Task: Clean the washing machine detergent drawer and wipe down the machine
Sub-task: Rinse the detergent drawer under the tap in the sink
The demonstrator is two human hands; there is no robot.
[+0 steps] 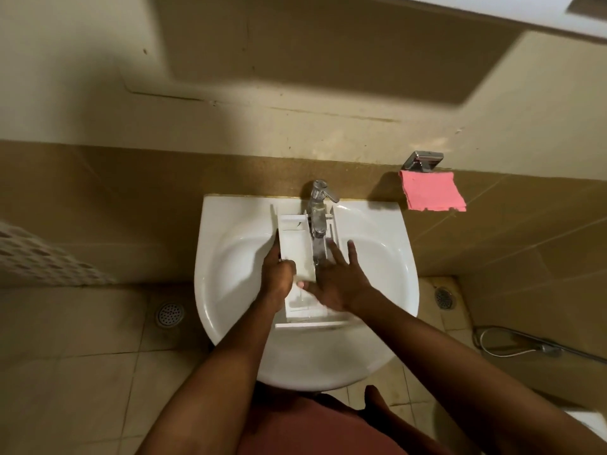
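A white plastic detergent drawer (297,244) lies lengthwise in the white sink (387,254), under the chrome tap (318,208). Water runs from the tap into the drawer. My left hand (277,274) grips the drawer's left wall, fingers curled round its edge. My right hand (340,277) lies over the drawer's right side with straight, spread fingers pressing on it. The drawer's front panel (312,324) points toward me.
A pink cloth (432,191) hangs from a chrome holder (422,160) on the tiled wall right of the sink. Floor drains (169,314) sit on both sides. A spray hose (525,346) lies at right, a white perforated basket (36,257) at left.
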